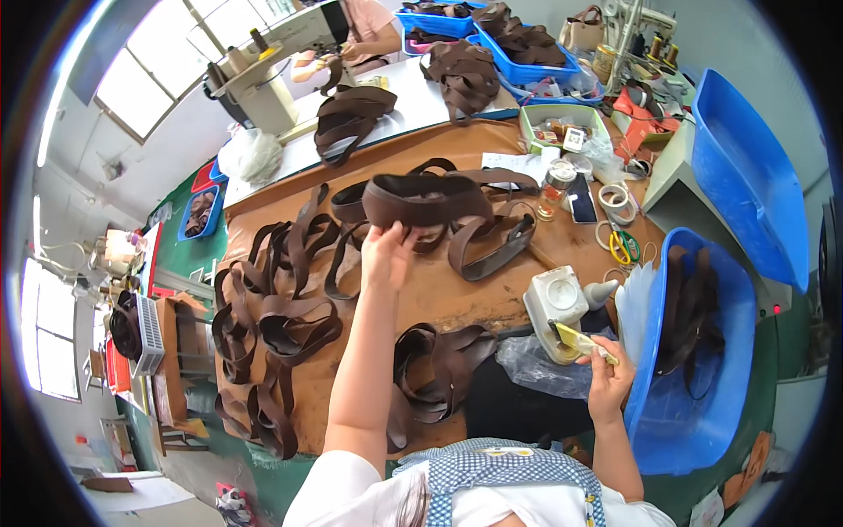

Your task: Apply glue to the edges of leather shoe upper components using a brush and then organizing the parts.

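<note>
My left hand [389,255] is stretched forward over the table, fingers closed on the lower edge of a dark brown strap loop [413,200]. My right hand [610,382] grips a yellow-handled brush [575,339]. The brush's dark tip is over or against a white plastic container [562,294]; I cannot tell whether it touches. Just beyond the left hand, another brown strap loop [492,250] lies on the table. Nearer to me rests a coiled brown strap [435,369], with more looped straps [299,329] spread to the left.
At my right stands a blue tub [694,430] with brown straps inside. Crumpled clear plastic [549,367] lies beside the white container. Scissors [623,247], tape rolls [617,204] and a jar [556,186] sit at the far right. Across the table, a person [373,31] is at a sewing machine [263,88].
</note>
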A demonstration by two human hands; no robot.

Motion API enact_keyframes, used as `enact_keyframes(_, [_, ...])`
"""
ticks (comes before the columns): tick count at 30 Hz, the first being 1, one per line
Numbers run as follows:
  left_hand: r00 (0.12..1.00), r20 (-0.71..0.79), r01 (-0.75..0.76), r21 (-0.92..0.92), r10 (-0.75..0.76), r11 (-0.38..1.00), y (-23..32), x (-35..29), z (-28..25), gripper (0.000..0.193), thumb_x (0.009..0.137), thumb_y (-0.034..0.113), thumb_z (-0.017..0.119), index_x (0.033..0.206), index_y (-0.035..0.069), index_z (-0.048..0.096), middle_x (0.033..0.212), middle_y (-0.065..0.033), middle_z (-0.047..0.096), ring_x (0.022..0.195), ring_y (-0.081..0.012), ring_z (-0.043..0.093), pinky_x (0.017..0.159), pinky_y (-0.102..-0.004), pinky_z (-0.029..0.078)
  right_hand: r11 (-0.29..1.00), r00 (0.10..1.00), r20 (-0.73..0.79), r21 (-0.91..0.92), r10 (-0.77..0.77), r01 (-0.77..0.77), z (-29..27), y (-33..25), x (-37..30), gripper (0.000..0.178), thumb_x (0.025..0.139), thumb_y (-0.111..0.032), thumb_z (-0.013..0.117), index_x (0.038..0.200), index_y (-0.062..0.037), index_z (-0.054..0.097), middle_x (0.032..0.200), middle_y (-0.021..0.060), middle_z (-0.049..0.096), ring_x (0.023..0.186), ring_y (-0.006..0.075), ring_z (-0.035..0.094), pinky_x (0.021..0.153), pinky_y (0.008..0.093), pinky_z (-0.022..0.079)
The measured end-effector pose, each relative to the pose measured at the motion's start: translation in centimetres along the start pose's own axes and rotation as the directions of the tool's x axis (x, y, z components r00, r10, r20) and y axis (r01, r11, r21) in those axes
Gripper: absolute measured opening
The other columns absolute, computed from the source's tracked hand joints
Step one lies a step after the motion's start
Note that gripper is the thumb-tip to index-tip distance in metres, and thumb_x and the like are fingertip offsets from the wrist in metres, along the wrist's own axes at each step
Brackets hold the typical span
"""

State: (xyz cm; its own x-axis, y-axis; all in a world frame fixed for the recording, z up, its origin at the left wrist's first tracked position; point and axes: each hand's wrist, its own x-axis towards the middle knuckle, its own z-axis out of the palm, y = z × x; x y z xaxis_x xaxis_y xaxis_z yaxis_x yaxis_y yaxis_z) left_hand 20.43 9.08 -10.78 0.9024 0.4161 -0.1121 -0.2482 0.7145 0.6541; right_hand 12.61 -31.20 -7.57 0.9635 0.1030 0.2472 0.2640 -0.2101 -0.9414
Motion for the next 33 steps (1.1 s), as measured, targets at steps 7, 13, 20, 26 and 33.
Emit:
enact_keyframes(7, [0.979, -0.185, 0.037, -0.252, -0.086, 0.967, -8.2, 9.0, -6.9, 0.045, 0.087, -0.015, 0.048, 0.127, 0.005, 0.052, 0.128, -0.0119, 0.057, 0.123, -0.0298, 0.053, 0.111, -0.0521, 0.040, 0.997, 0.995, -0.081, -0.053, 0.055, -0.060, -0.9, 0.6, -1.0, 0.017, 0.092, 0.007, 0.056, 0.106, 0.0053, 0.065, 0.087, 0.0099, 0.061, 0.068, 0.0160, 0.064, 0.062, 0.0261, 0.051])
enact_keyframes(13, [0.878, -0.410, 0.199, -0.154, -0.246, 0.968, -9.6, 7.8, -10.4, 0.055, 0.085, -0.019, 0.039, 0.139, -0.005, 0.039, 0.133, -0.0203, 0.052, 0.126, -0.0352, 0.051, 0.109, -0.0462, 0.044, 0.992, 0.999, -0.019, -0.121, 0.045, -0.047, -1.6, 2.1, -1.1, 0.018, 0.095, 0.003, 0.054, 0.111, 0.0043, 0.064, 0.097, 0.0094, 0.063, 0.073, 0.0141, 0.065, 0.066, 0.0237, 0.051])
enact_keyframes(20, [0.940, -0.303, 0.285, 0.459, -0.153, 0.841, -3.1, -7.4, -8.4, 0.039, 0.096, 0.000, 0.052, 0.132, -0.007, 0.043, 0.129, -0.0211, 0.054, 0.120, -0.0333, 0.056, 0.100, -0.0384, 0.051, 0.972, 0.990, -0.005, -0.190, 0.141, -0.139, -2.0, 3.4, -3.0, 0.019, 0.095, 0.001, 0.056, 0.111, 0.0031, 0.066, 0.096, 0.0079, 0.065, 0.072, 0.0124, 0.065, 0.062, 0.0222, 0.049])
enact_keyframes(26, [0.902, -0.388, 0.199, 0.763, 0.188, 0.615, 0.6, -22.4, -14.9, 0.022, 0.095, 0.004, 0.058, 0.118, 0.001, 0.058, 0.107, -0.0076, 0.065, 0.095, -0.0144, 0.064, 0.079, -0.0252, 0.054, 0.948, 0.985, -0.030, -0.267, 0.169, -0.171, -3.7, 5.0, -4.6, 0.019, 0.097, -0.002, 0.057, 0.112, 0.0030, 0.066, 0.097, 0.0087, 0.067, 0.071, 0.0108, 0.064, 0.063, 0.0235, 0.050])
enact_keyframes(33, [0.733, -0.622, 0.366, 0.701, 0.274, 0.612, 0.4, -32.5, -21.2, 0.016, 0.092, -0.001, 0.060, 0.108, 0.000, 0.059, 0.098, -0.0059, 0.066, 0.082, -0.0113, 0.063, 0.077, -0.0253, 0.054, 0.965, 0.992, -0.001, -0.230, 0.126, -0.123, -3.7, 5.4, -5.0, 0.020, 0.098, -0.005, 0.057, 0.114, 0.0026, 0.066, 0.095, 0.0077, 0.067, 0.070, 0.0096, 0.063, 0.065, 0.0227, 0.051])
